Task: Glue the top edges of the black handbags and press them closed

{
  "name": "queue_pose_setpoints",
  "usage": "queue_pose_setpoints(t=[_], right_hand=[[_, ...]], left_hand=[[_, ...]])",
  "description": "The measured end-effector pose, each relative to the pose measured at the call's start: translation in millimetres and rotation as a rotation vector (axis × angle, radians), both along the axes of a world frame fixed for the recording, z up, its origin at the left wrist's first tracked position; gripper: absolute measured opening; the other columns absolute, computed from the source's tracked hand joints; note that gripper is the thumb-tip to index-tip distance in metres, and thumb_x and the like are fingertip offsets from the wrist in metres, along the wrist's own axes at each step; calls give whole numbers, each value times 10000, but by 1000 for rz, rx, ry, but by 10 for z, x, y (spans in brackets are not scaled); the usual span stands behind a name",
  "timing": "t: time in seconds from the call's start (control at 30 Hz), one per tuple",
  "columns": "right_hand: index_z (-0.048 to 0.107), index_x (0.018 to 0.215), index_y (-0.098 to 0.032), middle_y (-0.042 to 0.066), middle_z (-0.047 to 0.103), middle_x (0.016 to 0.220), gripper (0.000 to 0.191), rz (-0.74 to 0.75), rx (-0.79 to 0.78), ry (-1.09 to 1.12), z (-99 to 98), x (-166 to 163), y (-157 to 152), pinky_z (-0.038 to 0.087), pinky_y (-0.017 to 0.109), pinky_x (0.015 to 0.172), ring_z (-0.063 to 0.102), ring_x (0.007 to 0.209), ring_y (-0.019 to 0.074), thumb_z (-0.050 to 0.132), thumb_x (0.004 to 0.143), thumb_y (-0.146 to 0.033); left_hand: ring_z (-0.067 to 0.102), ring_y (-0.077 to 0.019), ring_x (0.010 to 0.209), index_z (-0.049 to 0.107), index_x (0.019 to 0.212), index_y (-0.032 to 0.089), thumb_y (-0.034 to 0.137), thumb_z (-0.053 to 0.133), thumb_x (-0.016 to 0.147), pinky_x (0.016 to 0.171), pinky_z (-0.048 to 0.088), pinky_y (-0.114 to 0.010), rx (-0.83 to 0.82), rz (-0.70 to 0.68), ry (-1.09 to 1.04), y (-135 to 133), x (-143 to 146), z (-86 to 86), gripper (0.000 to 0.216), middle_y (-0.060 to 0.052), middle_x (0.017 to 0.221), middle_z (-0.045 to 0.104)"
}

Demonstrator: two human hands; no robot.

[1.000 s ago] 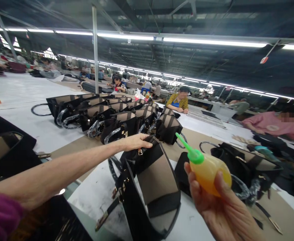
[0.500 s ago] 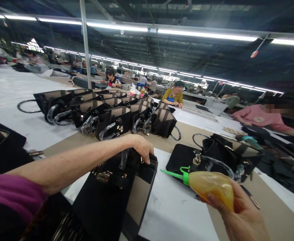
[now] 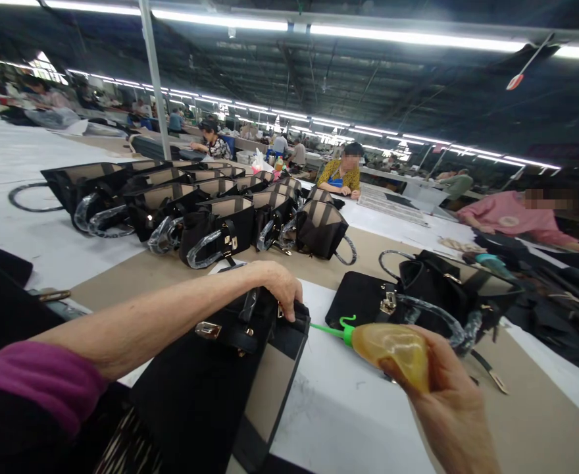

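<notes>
Apparently to steady it, the left hand [image 3: 282,289] is pinching a top corner of the black bag [image 3: 185,395], which is resting directly before the person. The right hand [image 3: 450,378] is holding the squeeze bottle [image 3: 391,345] sideways with wrapped fingers, presumably for aim, its green nozzle [image 3: 327,330] pointing at that corner, contact being unclear.

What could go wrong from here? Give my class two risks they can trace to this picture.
1. The green nozzle of the bottle in the right hand points at the edge of the black bag; too hard a squeeze might smear it.
2. The left hand grips close to the nozzle's tip, so its fingers could get wet.
</notes>
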State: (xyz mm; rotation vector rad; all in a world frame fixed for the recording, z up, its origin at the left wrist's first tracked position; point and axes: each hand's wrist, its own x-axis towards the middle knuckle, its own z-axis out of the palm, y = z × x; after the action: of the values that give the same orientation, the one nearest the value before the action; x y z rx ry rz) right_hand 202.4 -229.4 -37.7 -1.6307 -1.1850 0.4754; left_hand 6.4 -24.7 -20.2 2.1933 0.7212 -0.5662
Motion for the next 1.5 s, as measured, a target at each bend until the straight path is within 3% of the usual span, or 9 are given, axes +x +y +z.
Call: queue_pose_setpoints(t=[0.2,0.33,0.6,0.87,1.13,1.3,1.5], right_hand=[[539,1063,-229,38,610,988,546,65,51,-16,9,-55,31,503,254,665,586,821,235,740,585,-401],[542,1069,-242,26,605,1019,514,82,74,-68,-6,-43,44,481,239,702,579,857,221,733,606,-361],[554,1058,-244,13,636,966,436,104,39,-175,-150,-26,-50,476,243,691,598,820,211,681,649,-324],[532,1031,-236,27,607,955,462,48,63,-85,-60,-45,-2,463,294,731,574,815,220,707,635,-397],[522,1015,-226,38,630,921,485,80,-44,-67,-230,6,-44,480,296,678,586,779,230,725,625,-431],[508,1011,-228,6,637,882,467,68,-63,87,-209,-5,-55,486,237,656,583,752,189,720,645,-425],[515,1003,-226,-5,648,861,485,79,-91,123,-249,42,-43,491,211,640,592,748,180,731,627,-444]], left_hand=[[578,-164,615,694,697,218,269,670,577,577,430,-238,-36,9,-12,8,7,-31,133,22,614,660],[572,-157,603,696,697,220,279,678,555,549,417,-223,-64,9,-14,26,9,-59,155,28,592,656],[566,-149,566,697,676,215,258,686,539,514,410,-214,-97,25,-16,48,28,-96,144,34,571,649],[572,-159,590,687,686,207,264,671,573,544,426,-225,-106,5,-19,35,52,-128,128,28,572,642],[571,-157,596,693,739,201,245,652,597,581,435,-239,-63,-9,-25,13,32,-100,155,23,623,659],[578,-158,612,695,787,188,234,632,624,571,439,-233,-36,-32,-31,-18,26,-89,180,8,696,683],[593,-149,671,690,866,200,261,630,643,637,452,-223,3,-71,-7,-34,31,-73,239,17,755,695]])
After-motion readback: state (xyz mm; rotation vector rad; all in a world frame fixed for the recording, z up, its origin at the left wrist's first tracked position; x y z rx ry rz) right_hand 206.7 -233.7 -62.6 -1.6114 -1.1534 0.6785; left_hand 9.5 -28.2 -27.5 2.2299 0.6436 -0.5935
